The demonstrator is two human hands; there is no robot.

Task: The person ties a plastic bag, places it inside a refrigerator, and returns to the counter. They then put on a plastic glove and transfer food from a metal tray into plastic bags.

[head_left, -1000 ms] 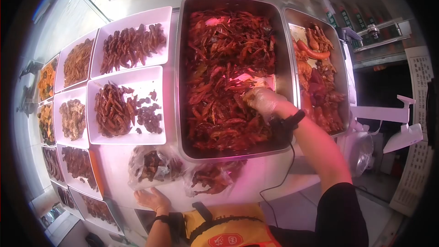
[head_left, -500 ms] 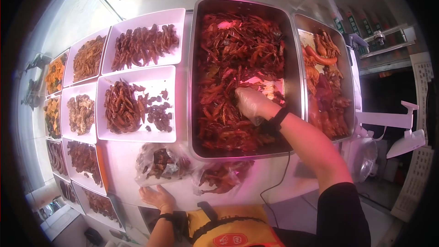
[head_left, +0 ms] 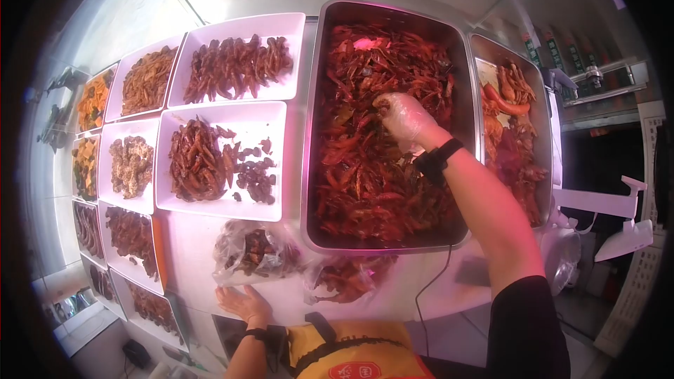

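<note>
My right hand [head_left: 407, 121], in a clear plastic glove, is over the deep metal tray [head_left: 474, 133] of dark red glazed meat pieces [head_left: 361, 175]. Its fingers are bent around a small dark piece near the middle of the heap. My left hand [head_left: 244, 303] is bare and lies flat on the white counter with its fingers spread. Just above it sits a clear plastic bag [head_left: 256, 249] of brown meat. A second bag [head_left: 349, 278] of reddish meat lies against the front of the metal tray.
White trays [head_left: 270, 114] of brown meat pieces stand at the left, with smaller trays farther left. A narrower metal tray [head_left: 548, 126] of sausage and meat adjoins the deep one at the right. A black cable [head_left: 421, 293] hangs below. White scale-like parts [head_left: 597, 202] are at the right.
The whole view has shifted, so the trays appear farther right. My right hand has moved up in the deep tray, and the bare patch in its middle is now covered. My left hand stays on the counter.
</note>
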